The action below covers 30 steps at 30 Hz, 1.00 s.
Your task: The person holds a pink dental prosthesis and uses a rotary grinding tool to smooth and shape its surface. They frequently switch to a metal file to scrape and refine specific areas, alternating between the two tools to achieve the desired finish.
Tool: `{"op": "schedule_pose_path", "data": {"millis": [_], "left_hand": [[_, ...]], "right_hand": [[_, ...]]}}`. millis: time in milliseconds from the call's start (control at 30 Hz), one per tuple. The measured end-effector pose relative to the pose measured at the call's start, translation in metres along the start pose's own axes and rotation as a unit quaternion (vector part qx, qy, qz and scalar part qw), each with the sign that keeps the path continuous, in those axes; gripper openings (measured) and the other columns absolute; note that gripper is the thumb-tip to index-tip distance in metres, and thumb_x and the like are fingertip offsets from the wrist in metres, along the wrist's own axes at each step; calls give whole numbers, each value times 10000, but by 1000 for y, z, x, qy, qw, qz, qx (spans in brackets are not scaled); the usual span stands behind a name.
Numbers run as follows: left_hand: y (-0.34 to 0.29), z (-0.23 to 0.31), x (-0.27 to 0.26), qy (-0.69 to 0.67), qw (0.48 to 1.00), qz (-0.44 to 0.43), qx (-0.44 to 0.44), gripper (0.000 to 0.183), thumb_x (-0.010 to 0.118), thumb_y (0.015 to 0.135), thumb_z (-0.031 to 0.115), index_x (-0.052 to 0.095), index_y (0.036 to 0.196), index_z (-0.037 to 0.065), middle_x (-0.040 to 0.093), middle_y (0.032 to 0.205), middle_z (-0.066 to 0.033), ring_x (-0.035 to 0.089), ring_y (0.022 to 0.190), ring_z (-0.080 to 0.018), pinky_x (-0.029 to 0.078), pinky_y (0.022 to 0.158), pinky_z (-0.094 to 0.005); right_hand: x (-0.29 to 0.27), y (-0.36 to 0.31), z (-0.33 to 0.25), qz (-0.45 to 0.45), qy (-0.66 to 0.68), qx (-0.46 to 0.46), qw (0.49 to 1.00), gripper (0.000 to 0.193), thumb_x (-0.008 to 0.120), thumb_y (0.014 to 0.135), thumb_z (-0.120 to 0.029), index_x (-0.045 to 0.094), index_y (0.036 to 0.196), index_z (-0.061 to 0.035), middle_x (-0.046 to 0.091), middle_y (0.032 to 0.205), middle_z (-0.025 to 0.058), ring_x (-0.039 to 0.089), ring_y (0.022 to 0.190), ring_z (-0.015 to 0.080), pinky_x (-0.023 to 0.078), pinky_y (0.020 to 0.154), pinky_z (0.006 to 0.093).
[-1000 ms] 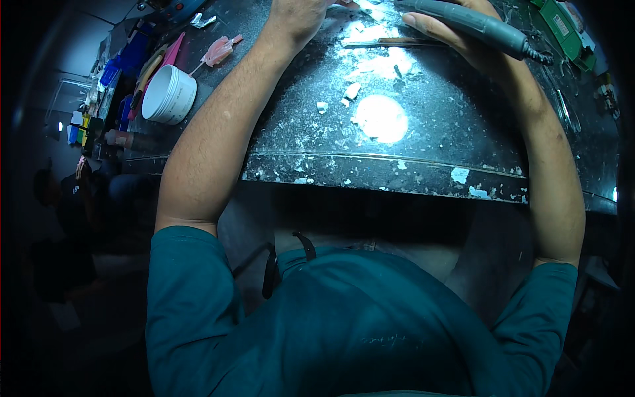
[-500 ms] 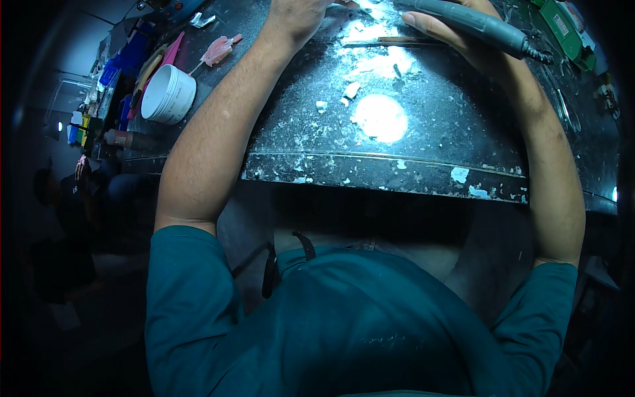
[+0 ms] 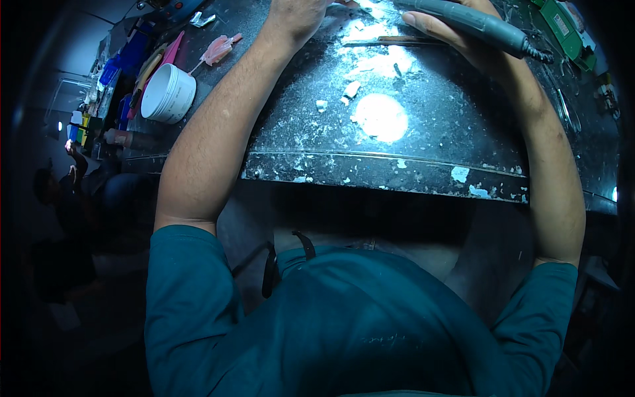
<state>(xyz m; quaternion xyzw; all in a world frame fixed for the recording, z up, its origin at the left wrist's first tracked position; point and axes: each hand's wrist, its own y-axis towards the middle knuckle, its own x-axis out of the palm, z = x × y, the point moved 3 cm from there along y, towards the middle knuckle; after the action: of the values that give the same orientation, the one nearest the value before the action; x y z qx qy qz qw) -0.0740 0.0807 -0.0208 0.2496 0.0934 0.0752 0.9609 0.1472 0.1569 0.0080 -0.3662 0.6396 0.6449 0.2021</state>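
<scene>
A dark grey handpiece (image 3: 473, 23) is held at the upper edge of the view by the right hand (image 3: 471, 54); its long axis is slanted from the coiled cord (image 3: 540, 57) at lower right toward the upper left, so that the front end is pointed to the left hand's side. The handpiece is lodged within the right grip, with the thumb (image 3: 428, 25) laid along its lower side and the other fingers mostly hidden behind it. The left hand (image 3: 301, 18) is placed to the left of the handpiece, well apart from the right thumb. Its fingers are largely cut off by the upper edge, so whether its grip is spread or pinching something cannot be told.

Between the forearms, a dark worktop (image 3: 297, 135) is seen, scuffed and flecked with white. A thin strip (image 3: 403, 41) is laid roughly crosswise just below the hands, and pale fragments (image 3: 351, 90) are scattered nearer the front edge, beside a glaring patch of light. To the left, a white tub (image 3: 170, 94) and a crumpled pink piece (image 3: 220, 51) are seen; at upper right, a green box (image 3: 563, 32). In the dim room at far left, another person (image 3: 69, 205) is made out.
</scene>
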Motion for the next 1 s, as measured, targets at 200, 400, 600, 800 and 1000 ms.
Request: {"op": "schedule_pose_path", "data": {"millis": [200, 400, 600, 800, 1000], "left_hand": [[-1, 2, 0, -21, 1000, -12, 8, 382, 470, 1057, 413, 606, 1055, 56, 633, 928, -60, 599, 821, -134, 500, 763, -281], [-2, 2, 1, -33, 999, 1, -8, 376, 460, 1065, 402, 603, 1042, 55, 629, 922, -62, 593, 811, -136, 500, 771, -294], [-2, 5, 3, -21, 1000, 5, -14, 355, 459, 1068, 372, 596, 1042, 46, 618, 914, -69, 595, 810, -149, 507, 779, -306], [-3, 5, 4, -50, 999, 5, -6, 346, 457, 1067, 357, 597, 1030, 43, 613, 919, -76, 592, 806, -154, 513, 788, -315], [-2, 1, 2, -49, 999, 16, -18, 329, 474, 1057, 348, 597, 1028, 44, 607, 907, -67, 591, 801, -155, 521, 794, -325]], "right_hand": [[0, 0, 0, -2, -7, 3, 1000, 246, 750, 880, -159, 710, 1064, 0, 702, 1042, 152, 710, 892, 298, 583, 784, 367], [1, 0, 1, -8, -14, 3, 1000, 252, 744, 888, -177, 711, 1073, -8, 702, 1049, 147, 708, 899, 296, 583, 786, 365], [2, -1, 5, 0, 7, -16, 1000, 261, 736, 895, -192, 711, 1083, -12, 703, 1055, 146, 706, 909, 295, 580, 795, 365], [1, 0, 1, -8, -2, 15, 1000, 259, 728, 902, -186, 708, 1089, -7, 703, 1052, 148, 706, 911, 297, 577, 796, 363], [1, -1, 3, -5, 3, 7, 1000, 266, 732, 900, -190, 706, 1090, -7, 703, 1055, 146, 707, 918, 295, 576, 799, 363]]}}
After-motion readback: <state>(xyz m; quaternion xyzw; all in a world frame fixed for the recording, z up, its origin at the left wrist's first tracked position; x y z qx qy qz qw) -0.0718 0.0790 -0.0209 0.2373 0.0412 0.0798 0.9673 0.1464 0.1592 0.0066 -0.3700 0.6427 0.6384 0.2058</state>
